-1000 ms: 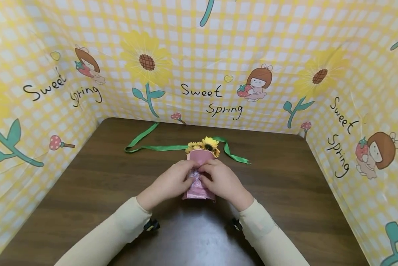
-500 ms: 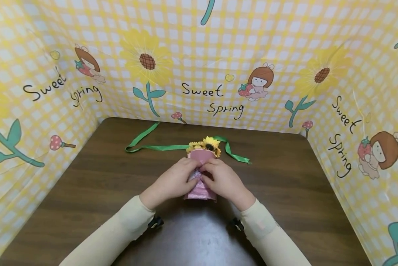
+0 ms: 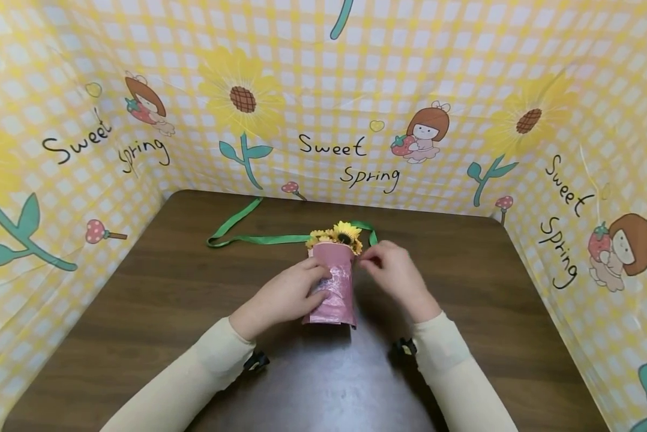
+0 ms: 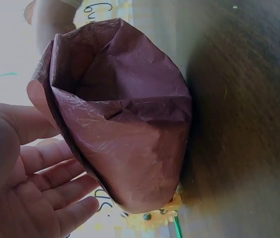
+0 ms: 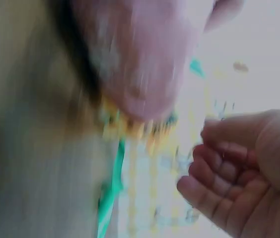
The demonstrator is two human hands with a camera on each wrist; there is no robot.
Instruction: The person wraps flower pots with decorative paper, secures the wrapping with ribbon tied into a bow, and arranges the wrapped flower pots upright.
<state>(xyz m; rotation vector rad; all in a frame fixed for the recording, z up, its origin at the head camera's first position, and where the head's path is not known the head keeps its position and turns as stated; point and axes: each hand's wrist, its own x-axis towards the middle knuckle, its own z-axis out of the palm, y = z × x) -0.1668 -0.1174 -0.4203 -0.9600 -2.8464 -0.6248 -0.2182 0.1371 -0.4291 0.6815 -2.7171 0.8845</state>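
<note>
A bouquet of yellow flowers (image 3: 346, 233) lies on the table, its stem end inside a pink wrapping paper (image 3: 338, 294) sleeve. My left hand (image 3: 288, 294) rests on the left side of the paper, fingertips and thumb touching it. In the left wrist view the fingers (image 4: 55, 178) are fairly straight and the paper's lower end gapes. My right hand (image 3: 399, 273) is just right of the bouquet, apart from it. Its fingers are loosely bent and I see nothing in them in the blurred right wrist view. A green ribbon (image 3: 269, 239) passes behind the flowers.
The brown wooden table (image 3: 156, 300) reaches back to a yellow checked cloth (image 3: 323, 78) that hangs on three sides. The ribbon's left end runs toward the back edge; its right end is partly hidden behind my right hand.
My right hand has left the paper and moved to the right, toward the ribbon's right end. My left hand stays on the paper.
</note>
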